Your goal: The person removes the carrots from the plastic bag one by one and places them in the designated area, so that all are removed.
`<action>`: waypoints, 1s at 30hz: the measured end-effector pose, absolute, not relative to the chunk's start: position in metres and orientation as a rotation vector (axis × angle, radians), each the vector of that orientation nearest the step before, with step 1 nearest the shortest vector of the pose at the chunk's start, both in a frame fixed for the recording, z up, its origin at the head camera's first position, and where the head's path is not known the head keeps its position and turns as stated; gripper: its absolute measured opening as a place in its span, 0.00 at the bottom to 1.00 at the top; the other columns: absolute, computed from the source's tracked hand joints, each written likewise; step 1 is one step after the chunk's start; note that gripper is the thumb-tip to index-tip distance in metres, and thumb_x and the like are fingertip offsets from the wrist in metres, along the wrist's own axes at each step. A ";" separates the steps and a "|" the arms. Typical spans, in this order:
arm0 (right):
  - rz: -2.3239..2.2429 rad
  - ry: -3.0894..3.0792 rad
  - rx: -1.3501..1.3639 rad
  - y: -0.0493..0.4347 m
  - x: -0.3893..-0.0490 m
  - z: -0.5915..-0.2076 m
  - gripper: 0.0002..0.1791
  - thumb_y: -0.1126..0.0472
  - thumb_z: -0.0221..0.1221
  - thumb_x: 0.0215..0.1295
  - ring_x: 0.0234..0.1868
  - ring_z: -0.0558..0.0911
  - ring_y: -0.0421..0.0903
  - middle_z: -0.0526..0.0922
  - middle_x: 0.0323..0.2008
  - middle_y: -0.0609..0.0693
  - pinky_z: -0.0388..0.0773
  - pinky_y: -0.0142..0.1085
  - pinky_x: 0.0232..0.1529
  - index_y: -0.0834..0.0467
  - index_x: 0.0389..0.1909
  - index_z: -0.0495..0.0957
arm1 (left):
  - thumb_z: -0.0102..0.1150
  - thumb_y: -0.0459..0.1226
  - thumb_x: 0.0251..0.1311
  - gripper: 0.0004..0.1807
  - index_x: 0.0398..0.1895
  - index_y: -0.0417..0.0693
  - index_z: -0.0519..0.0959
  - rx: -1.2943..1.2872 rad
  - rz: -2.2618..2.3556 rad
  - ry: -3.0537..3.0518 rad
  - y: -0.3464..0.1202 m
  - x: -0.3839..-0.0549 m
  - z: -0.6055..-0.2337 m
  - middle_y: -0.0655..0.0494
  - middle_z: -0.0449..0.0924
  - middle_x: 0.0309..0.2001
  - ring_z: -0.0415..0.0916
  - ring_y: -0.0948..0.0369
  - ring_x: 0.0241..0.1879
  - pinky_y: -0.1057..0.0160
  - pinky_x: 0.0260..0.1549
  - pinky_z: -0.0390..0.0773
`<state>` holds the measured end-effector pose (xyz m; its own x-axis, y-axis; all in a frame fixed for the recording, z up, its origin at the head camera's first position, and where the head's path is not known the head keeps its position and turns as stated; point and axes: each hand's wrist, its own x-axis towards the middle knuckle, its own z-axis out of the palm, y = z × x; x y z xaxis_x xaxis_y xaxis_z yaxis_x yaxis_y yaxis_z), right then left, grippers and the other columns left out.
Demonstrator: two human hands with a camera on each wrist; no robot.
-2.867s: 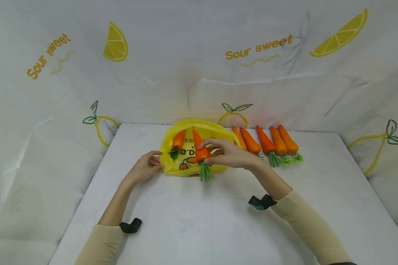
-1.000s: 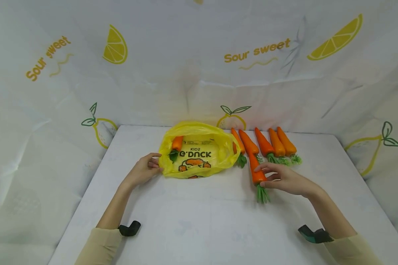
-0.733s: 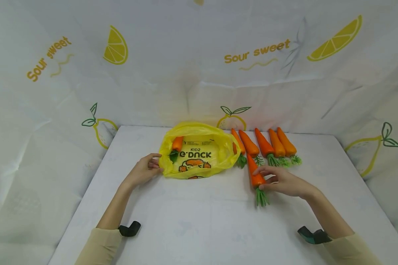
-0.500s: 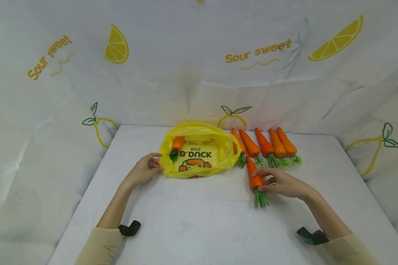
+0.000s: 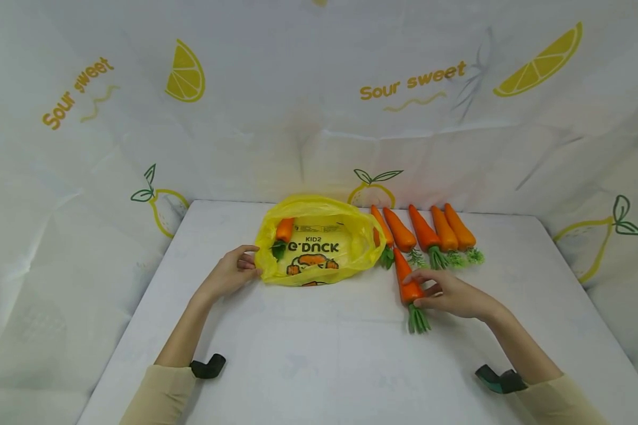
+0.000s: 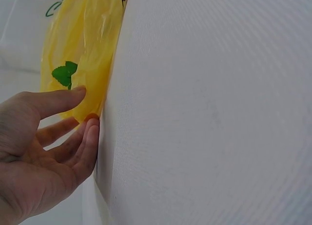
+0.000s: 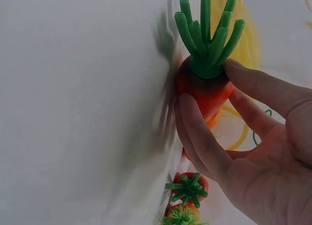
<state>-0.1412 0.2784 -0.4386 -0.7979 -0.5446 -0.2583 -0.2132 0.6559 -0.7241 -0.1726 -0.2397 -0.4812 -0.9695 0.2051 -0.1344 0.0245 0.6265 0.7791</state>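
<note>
My right hand point(image 5: 454, 294) grips an orange carrot point(image 5: 404, 273) near its thick end, low over the table in front of the carrot row. Its short green stems point(image 7: 209, 37) point toward me, and in the right wrist view thumb and fingers close round the top. On the left, my left hand point(image 5: 233, 273) holds the near-left edge of a yellow plastic bag point(image 5: 319, 203) between thumb and fingers point(image 6: 58, 101). The bag lies with its mouth wide, showing printed letters and a cartoon. One carrot point(image 5: 285, 229) with a dark green leaf lies inside it at the left.
Right of the bag, several carrots point(image 5: 424, 227) lie in a row at the back of the white table point(image 5: 308, 354), tips toward the wall. The leftmost is partly behind the bag. A white cloth with lemon prints point(image 5: 298, 106) hangs behind and at the sides.
The right hand has carried its carrot from over the bag to the right, in front of the row, then slightly toward me. Lately it barely moves. The left hand stays at the bag.
</note>
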 end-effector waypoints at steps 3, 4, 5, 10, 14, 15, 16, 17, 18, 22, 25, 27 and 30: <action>-0.980 2.420 -0.572 0.279 -0.141 -0.434 0.23 0.60 0.68 0.74 0.56 0.88 0.59 0.83 0.61 0.68 0.91 0.47 0.53 0.63 0.66 0.78 | 0.69 0.34 0.70 0.33 0.76 0.40 0.72 0.193 1.257 2.643 -0.240 -0.173 -0.482 0.39 0.83 0.56 0.83 0.51 0.52 0.53 0.58 0.83; -0.984 2.421 -0.570 0.279 -0.141 -0.433 0.23 0.61 0.68 0.75 0.56 0.88 0.60 0.83 0.62 0.68 0.91 0.47 0.53 0.63 0.66 0.78 | 0.69 0.35 0.70 0.33 0.76 0.41 0.72 0.193 1.256 2.643 -0.240 -0.173 -0.482 0.39 0.83 0.57 0.83 0.51 0.52 0.53 0.58 0.83; -0.989 2.420 -0.570 0.280 -0.141 -0.432 0.22 0.61 0.67 0.75 0.56 0.88 0.60 0.82 0.62 0.69 0.91 0.46 0.53 0.63 0.66 0.77 | 0.69 0.35 0.70 0.33 0.76 0.41 0.72 0.193 1.255 2.644 -0.240 -0.173 -0.482 0.39 0.83 0.57 0.84 0.51 0.52 0.53 0.58 0.83; -1.007 2.417 -0.560 0.282 -0.140 -0.428 0.23 0.61 0.66 0.77 0.56 0.88 0.60 0.82 0.63 0.69 0.91 0.46 0.53 0.62 0.68 0.76 | 0.69 0.34 0.70 0.33 0.76 0.40 0.72 0.206 1.262 2.641 -0.240 -0.173 -0.483 0.39 0.83 0.56 0.83 0.51 0.52 0.54 0.57 0.83; -1.010 2.442 -0.564 0.282 -0.141 -0.422 0.22 0.62 0.65 0.78 0.56 0.88 0.58 0.82 0.62 0.68 0.91 0.46 0.53 0.62 0.68 0.77 | 0.69 0.34 0.70 0.32 0.76 0.40 0.72 0.214 1.267 2.639 -0.240 -0.173 -0.483 0.39 0.83 0.56 0.83 0.51 0.52 0.54 0.57 0.83; -1.017 2.453 -0.577 0.282 -0.142 -0.420 0.22 0.62 0.64 0.78 0.56 0.87 0.58 0.82 0.62 0.68 0.91 0.45 0.53 0.62 0.68 0.77 | 0.69 0.34 0.70 0.32 0.76 0.40 0.72 0.213 1.268 2.639 -0.240 -0.173 -0.483 0.39 0.83 0.56 0.83 0.51 0.52 0.54 0.57 0.83; -1.023 2.468 -0.589 0.281 -0.144 -0.418 0.21 0.63 0.64 0.78 0.56 0.87 0.58 0.82 0.62 0.68 0.91 0.43 0.52 0.63 0.67 0.77 | 0.69 0.34 0.70 0.33 0.76 0.40 0.72 0.211 1.268 2.639 -0.241 -0.173 -0.483 0.39 0.83 0.57 0.83 0.51 0.52 0.54 0.57 0.83; -1.034 2.484 -0.606 0.281 -0.145 -0.415 0.21 0.64 0.64 0.77 0.56 0.87 0.58 0.82 0.62 0.68 0.91 0.42 0.52 0.63 0.67 0.77 | 0.69 0.34 0.70 0.33 0.76 0.40 0.72 0.211 1.270 2.638 -0.241 -0.173 -0.483 0.39 0.83 0.57 0.83 0.51 0.52 0.54 0.57 0.83; -1.045 2.500 -0.623 0.281 -0.147 -0.412 0.21 0.65 0.64 0.77 0.55 0.88 0.57 0.82 0.62 0.68 0.91 0.40 0.51 0.64 0.67 0.77 | 0.69 0.34 0.70 0.33 0.76 0.40 0.72 0.211 1.272 2.637 -0.241 -0.174 -0.484 0.39 0.83 0.57 0.83 0.51 0.53 0.54 0.57 0.83; -1.089 2.556 -0.674 0.277 -0.153 -0.399 0.20 0.67 0.65 0.76 0.53 0.89 0.56 0.83 0.61 0.68 0.90 0.35 0.49 0.66 0.65 0.78 | 0.68 0.35 0.71 0.33 0.77 0.40 0.71 0.207 1.280 2.625 -0.241 -0.174 -0.484 0.38 0.83 0.58 0.83 0.51 0.53 0.55 0.57 0.83; -1.105 2.581 -0.679 0.271 -0.159 -0.389 0.20 0.67 0.65 0.76 0.53 0.88 0.55 0.84 0.61 0.67 0.89 0.31 0.49 0.66 0.65 0.78 | 0.68 0.35 0.71 0.33 0.77 0.41 0.71 0.196 1.281 2.618 -0.241 -0.173 -0.483 0.38 0.83 0.59 0.83 0.50 0.54 0.54 0.57 0.83; -1.112 2.590 -0.676 0.266 -0.164 -0.383 0.20 0.67 0.65 0.76 0.53 0.88 0.55 0.84 0.61 0.66 0.88 0.29 0.48 0.65 0.65 0.78 | 0.68 0.35 0.71 0.33 0.77 0.41 0.71 0.189 1.279 2.616 -0.241 -0.173 -0.483 0.38 0.83 0.59 0.83 0.50 0.54 0.54 0.57 0.83; -1.114 2.592 -0.691 0.256 -0.171 -0.377 0.19 0.66 0.66 0.76 0.55 0.87 0.55 0.84 0.61 0.64 0.87 0.28 0.50 0.63 0.65 0.79 | 0.68 0.35 0.71 0.33 0.77 0.41 0.71 0.179 1.269 2.620 -0.240 -0.173 -0.483 0.38 0.83 0.59 0.83 0.50 0.54 0.55 0.57 0.83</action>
